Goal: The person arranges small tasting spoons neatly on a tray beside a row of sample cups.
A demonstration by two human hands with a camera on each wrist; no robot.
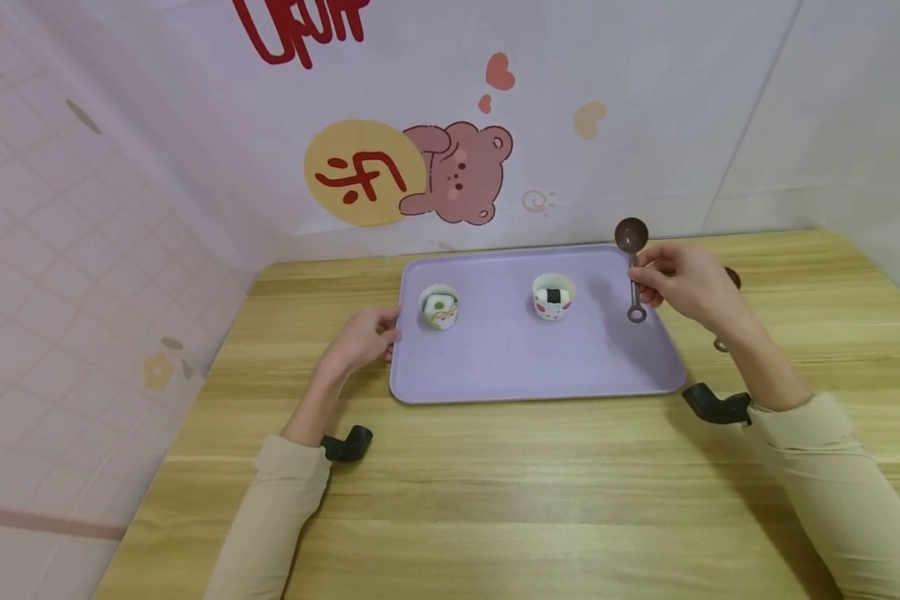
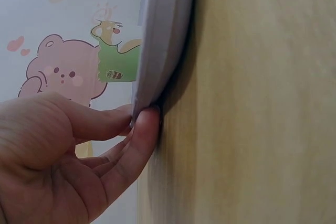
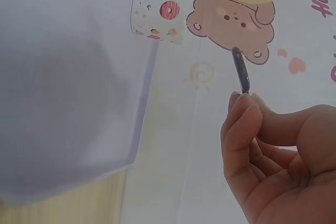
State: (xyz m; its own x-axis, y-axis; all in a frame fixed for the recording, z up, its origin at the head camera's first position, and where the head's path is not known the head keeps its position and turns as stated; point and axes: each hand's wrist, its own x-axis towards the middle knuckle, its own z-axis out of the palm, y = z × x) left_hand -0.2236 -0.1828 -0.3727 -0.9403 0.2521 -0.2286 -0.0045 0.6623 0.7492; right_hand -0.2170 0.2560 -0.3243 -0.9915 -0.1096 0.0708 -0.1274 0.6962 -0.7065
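Note:
A pale purple tray (image 1: 487,367) lies on the wooden table. My left hand (image 1: 363,337) pinches its left rim, thumb on top and fingers curled beneath, as the left wrist view shows. Above the tray's right side, my right hand (image 1: 682,279) pinches a brown measuring spoon (image 1: 632,236) by its handle, round bowl toward the wall and ringed end toward me. In the right wrist view only the handle end (image 3: 241,72) sticks out past the fingertips. Two small patterned paper cups stand on the tray: the left cup (image 1: 442,321) contains a white-and-green piece, the middle cup (image 1: 552,311) a white piece with a black band.
Another brown spoon (image 1: 732,277) lies on the table right of the tray, mostly hidden behind my right wrist. A wall covering (image 1: 645,167) with a cartoon bear rises behind the table (image 1: 495,500). Black curved mounts (image 1: 716,406) project from both wrists.

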